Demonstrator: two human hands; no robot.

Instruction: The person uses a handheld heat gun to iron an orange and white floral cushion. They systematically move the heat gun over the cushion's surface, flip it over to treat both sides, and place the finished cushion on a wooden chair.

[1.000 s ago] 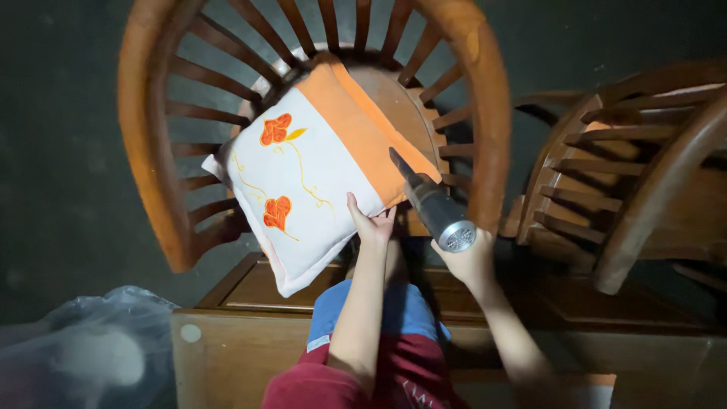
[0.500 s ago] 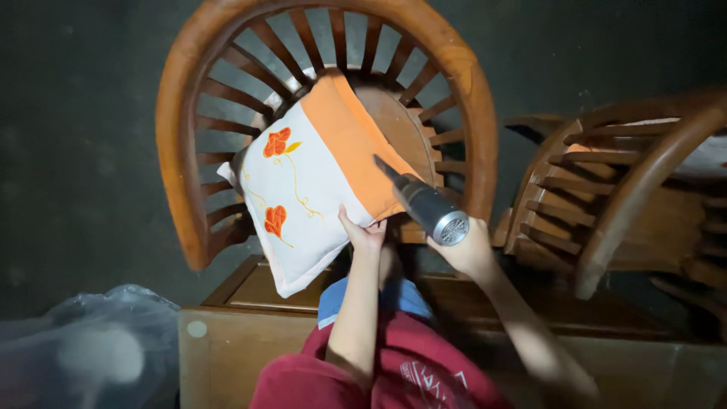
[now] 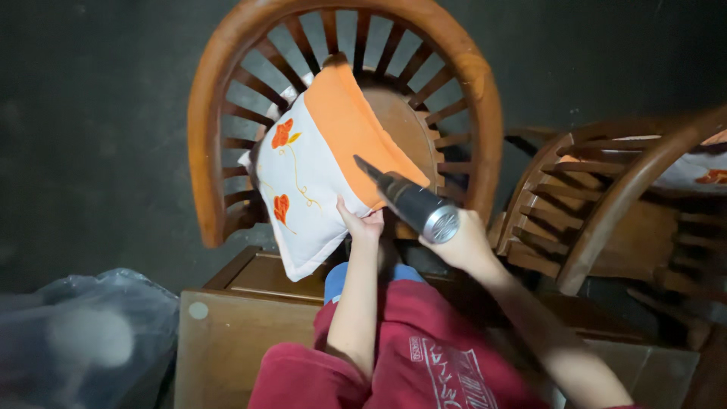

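White and orange, the cushion (image 3: 318,178) stands tilted on the seat of the round-backed wooden chair (image 3: 212,121), its long axis running from lower left to upper right. The left hand (image 3: 362,226) pinches its lower right edge, fingers closed on the cloth. Just right, the right hand (image 3: 462,246) grips a grey metal handheld blower (image 3: 409,201), whose narrow nozzle points up-left, touching or nearly touching the orange band.
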